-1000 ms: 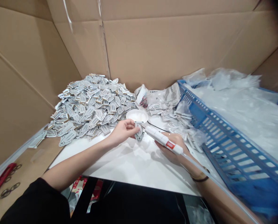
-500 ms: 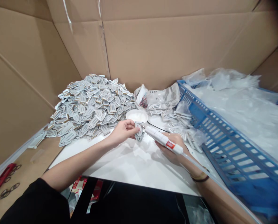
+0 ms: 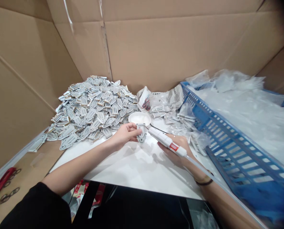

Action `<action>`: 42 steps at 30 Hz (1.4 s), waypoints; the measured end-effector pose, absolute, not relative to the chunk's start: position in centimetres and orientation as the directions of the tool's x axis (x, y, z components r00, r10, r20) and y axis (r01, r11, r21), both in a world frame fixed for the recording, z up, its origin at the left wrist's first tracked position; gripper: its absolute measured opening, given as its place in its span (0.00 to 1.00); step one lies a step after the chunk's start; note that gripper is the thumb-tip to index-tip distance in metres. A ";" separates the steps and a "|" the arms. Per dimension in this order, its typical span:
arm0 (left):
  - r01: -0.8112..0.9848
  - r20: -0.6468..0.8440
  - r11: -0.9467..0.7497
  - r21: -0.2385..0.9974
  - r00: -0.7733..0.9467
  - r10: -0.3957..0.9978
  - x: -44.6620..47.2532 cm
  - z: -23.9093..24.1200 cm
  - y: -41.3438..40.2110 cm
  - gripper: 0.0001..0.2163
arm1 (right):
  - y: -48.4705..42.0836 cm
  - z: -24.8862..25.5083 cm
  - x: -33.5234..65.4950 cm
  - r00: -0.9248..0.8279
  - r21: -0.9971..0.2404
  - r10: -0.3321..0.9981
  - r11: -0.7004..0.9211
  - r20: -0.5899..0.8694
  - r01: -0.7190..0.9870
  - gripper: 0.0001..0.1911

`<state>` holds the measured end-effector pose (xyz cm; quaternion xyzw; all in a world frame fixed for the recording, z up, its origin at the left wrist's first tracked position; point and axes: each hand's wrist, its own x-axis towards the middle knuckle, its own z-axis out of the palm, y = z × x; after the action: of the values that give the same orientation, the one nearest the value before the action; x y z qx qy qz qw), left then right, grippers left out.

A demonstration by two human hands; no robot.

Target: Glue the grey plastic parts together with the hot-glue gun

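Note:
My left hand (image 3: pixel 124 135) pinches a small grey shield-shaped part (image 3: pixel 141 133) just above the white board (image 3: pixel 137 168). My right hand (image 3: pixel 179 149) is closed around a white pen-like dispenser (image 3: pixel 166 142) with a red label. Its tip points at the top of the grey part, and a clear tube (image 3: pixel 218 183) trails from its rear along my right forearm. A small white dish (image 3: pixel 139 118) sits just behind the part.
A large heap of the same grey parts (image 3: pixel 91 108) lies at the left rear. Crumpled plastic bags (image 3: pixel 166 101) lie in the middle. A blue basket (image 3: pixel 230 152) of clear bags stands at the right. Cardboard walls (image 3: pixel 156 47) surround the bench. Red-handled scissors (image 3: pixel 3 183) lie far left.

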<state>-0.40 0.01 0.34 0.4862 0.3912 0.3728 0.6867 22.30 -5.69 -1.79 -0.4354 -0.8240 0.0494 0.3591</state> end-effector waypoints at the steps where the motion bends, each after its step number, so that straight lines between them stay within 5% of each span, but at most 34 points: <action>1: -0.136 -0.176 0.254 0.958 0.420 0.890 -0.4 0.3 0.0 0.21 | -5.7 -1.8 22.3 -0.355 -0.394 0.756 0.610 0.550 0.687 0.17; 32: -0.009 -0.156 0.174 0.985 0.393 0.906 -2.0 1.8 1.1 0.15 | -5.4 -1.3 22.8 -0.208 -0.388 0.739 0.545 0.641 0.743 0.20; 42: 0.368 0.016 0.004 0.930 -0.050 0.999 -14.4 7.2 5.3 0.16 | -5.7 -1.1 22.5 -0.245 -0.355 0.697 0.596 0.674 0.720 0.20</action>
<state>-14.41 5.27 7.22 0.5730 0.5962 0.4120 0.3827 22.50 -5.67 -1.12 -0.4491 -0.7887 -0.0141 0.4195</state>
